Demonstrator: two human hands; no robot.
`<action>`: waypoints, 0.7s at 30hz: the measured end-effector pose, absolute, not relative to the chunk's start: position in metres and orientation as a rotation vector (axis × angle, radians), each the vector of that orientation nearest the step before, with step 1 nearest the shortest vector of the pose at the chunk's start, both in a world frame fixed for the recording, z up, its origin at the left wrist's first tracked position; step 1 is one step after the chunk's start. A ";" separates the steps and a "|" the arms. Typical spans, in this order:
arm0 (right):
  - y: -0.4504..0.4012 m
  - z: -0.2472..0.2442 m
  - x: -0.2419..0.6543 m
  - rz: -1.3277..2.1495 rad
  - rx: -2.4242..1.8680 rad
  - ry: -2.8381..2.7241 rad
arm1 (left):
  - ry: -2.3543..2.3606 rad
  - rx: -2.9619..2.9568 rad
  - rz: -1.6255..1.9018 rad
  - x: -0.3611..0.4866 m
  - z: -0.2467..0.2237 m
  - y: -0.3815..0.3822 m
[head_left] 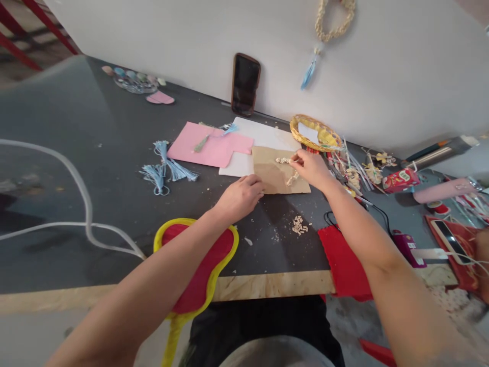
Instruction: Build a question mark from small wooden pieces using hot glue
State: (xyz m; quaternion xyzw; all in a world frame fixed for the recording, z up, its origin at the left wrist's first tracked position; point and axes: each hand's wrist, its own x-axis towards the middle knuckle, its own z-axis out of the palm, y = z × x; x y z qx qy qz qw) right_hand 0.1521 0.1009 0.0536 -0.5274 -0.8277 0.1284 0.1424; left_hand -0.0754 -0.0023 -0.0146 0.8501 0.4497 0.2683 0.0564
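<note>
A piece of brown paper (269, 165) lies on the dark grey table, partly over white paper. My left hand (242, 196) is closed at its left edge, fingers curled onto the paper. Above the paper's right side, my right hand (311, 167) pinches a strand of cream beads (283, 160). A second stretch of cream beads (293, 178) hangs or lies just below my right fingers; whether both stretches are one strand is hard to see. A small heap of loose, pale, tube-like pieces (300, 225) sits on the table nearer me.
Pink paper (208, 145) and blue tassels (168, 165) lie left. A phone (245, 84) leans on the wall, near a wicker basket (315, 132). A yellow-rimmed red paddle (196, 265) overlaps the front edge, under my left arm; red cloth (342, 260) is at right.
</note>
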 end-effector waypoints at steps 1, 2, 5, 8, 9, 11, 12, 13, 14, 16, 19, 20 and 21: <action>0.105 0.053 0.145 0.356 -1.511 -2.416 | 1.364 2.570 0.817 -0.075 -0.014 -0.003; 0.108 0.053 0.139 0.349 -1.497 -2.441 | 1.361 2.561 0.817 -0.075 -0.014 -0.003; 0.120 0.051 0.126 0.346 -1.427 -2.491 | 1.359 2.545 0.798 -0.074 -0.012 -0.004; 0.131 0.051 0.119 0.323 -1.379 -2.521 | 1.387 2.535 0.767 -0.073 -0.009 -0.004; 0.134 0.051 0.117 0.304 -1.378 -2.539 | 1.397 2.531 0.752 -0.073 -0.009 -0.005; 0.139 0.051 0.115 0.248 -1.384 -2.593 | 1.409 2.520 0.724 -0.072 -0.008 -0.005; 0.141 0.050 0.114 0.220 -1.379 -2.625 | 1.408 2.516 0.716 -0.072 -0.007 -0.005; 0.143 0.049 0.114 0.194 -1.364 -2.656 | 1.406 2.512 0.713 -0.072 -0.007 -0.005; 0.144 0.047 0.114 0.173 -1.346 -2.684 | 1.404 2.510 0.714 -0.072 -0.007 -0.005; 0.145 0.044 0.114 0.128 -1.336 -2.718 | 1.397 2.511 0.717 -0.072 -0.007 -0.005; 0.143 0.039 0.111 0.039 -1.403 -2.713 | 1.393 2.508 0.713 -0.072 -0.007 -0.005; 0.142 0.038 0.110 0.012 -1.430 -2.709 | 1.392 2.507 0.714 -0.072 -0.007 -0.005; 0.142 0.037 0.109 -0.009 -1.450 -2.710 | 1.393 2.506 0.715 -0.072 -0.007 -0.005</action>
